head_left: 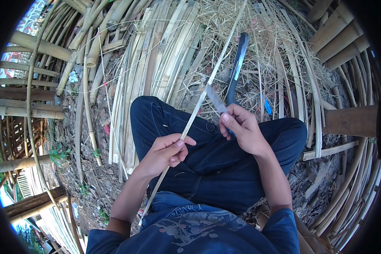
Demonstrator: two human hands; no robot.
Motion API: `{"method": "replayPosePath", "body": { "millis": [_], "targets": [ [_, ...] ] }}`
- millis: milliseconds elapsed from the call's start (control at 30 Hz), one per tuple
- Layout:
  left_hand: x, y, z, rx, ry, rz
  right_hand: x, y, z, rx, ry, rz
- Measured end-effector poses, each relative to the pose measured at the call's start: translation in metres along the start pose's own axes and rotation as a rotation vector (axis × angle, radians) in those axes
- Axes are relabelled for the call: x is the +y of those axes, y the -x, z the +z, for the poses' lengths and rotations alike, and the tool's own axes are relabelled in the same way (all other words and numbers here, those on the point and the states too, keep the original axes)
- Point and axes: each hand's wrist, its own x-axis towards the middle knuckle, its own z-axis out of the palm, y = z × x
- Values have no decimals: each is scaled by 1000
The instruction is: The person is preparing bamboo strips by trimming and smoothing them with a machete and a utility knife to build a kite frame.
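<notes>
Head view: pale bamboo strip (pixel 195 110) slants over dark-blue trousers (pixel 228 165), its upper end cut off by the frame. Left hand (pixel 170 152) pinches it between thumb and fingers. Right of the strip, right hand (pixel 243 127) has fingers curled round a knife (pixel 216 100), handle mostly hidden; blade tip at the strip's edge, contact hard to tell. Also right of it: dark curved tool (pixel 237 63), kind unclear, on straw-like shavings (pixel 262 46). Left of it: split bamboo slats (pixel 156 55).
</notes>
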Motion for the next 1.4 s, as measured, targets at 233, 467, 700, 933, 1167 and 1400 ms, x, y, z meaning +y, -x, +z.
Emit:
{"method": "replayPosePath", "body": {
  "millis": [233,467,700,933,1167,1400],
  "targets": [
    [-1,-11,20,72,-193,57,15,-3,25,-373,-45,247],
    [-7,-7,34,168,-494,176,-1,1,20,-516,-155,374],
    [0,-7,50,242,-134,120,2,4,21,-380,-234,342],
    [-8,-18,33,88,133,97,2,2,19,-405,2,271],
    [-4,-15,34,69,263,101,2,4,23,-381,16,253],
    [-13,-4,27,-38,433,-112,10,5,25,-361,-51,229]
  ]
}}
